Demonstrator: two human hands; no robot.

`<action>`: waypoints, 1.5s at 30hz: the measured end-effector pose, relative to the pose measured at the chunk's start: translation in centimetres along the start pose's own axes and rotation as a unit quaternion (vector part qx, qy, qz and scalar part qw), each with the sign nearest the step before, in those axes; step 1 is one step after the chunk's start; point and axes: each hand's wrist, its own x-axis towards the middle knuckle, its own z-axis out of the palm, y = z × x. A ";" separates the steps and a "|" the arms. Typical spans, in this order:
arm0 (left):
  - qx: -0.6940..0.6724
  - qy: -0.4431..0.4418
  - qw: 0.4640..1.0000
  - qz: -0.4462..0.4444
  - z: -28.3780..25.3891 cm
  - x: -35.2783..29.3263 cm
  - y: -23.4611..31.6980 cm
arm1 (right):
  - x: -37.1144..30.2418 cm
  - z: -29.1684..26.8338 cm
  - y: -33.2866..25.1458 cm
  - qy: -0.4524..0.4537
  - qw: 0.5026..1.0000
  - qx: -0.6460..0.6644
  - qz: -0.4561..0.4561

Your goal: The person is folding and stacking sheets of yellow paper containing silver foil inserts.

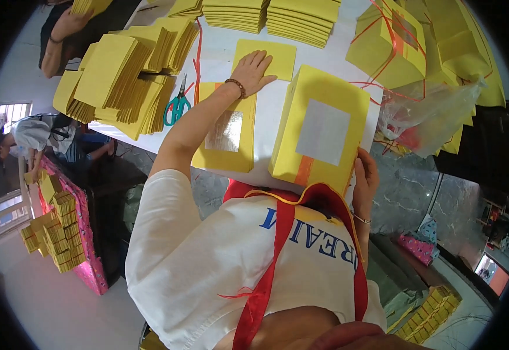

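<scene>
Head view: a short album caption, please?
Left fingers rest on yellow paper; right fingers beside a yellow block.

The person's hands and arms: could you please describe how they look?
No gloves are worn. The left hand has a dark beaded bracelet at the wrist, the right hand a thin, light bangle. A short white sleeve covers the left upper arm.

One wide head-worn view looks down; hands and table lie near.

Grey marbled floor off near edge of white worktop; bright windows, pink-covered table beyond left edge.
</scene>
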 end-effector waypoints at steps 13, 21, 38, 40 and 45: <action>-0.278 0.046 0.955 0.097 -15.2 -2.1 11.7 | 0.3 0.6 -2.6 -0.065 0.930 -0.267 -0.245; -0.128 -0.083 0.960 0.235 -17.4 -7.4 16.7 | 0.5 0.9 -1.1 -0.067 0.970 -0.138 -0.188; -0.427 -0.152 0.890 0.043 -17.2 -6.1 16.0 | 0.8 0.9 0.0 -0.082 0.989 0.024 -0.118; -0.441 -0.217 0.871 0.003 -17.2 -5.9 15.7 | 0.9 0.9 0.2 -0.083 0.990 0.017 -0.114; -0.461 -0.246 0.852 -0.040 -17.1 -5.6 15.6 | 0.9 1.0 0.2 -0.075 0.992 -0.003 -0.105</action>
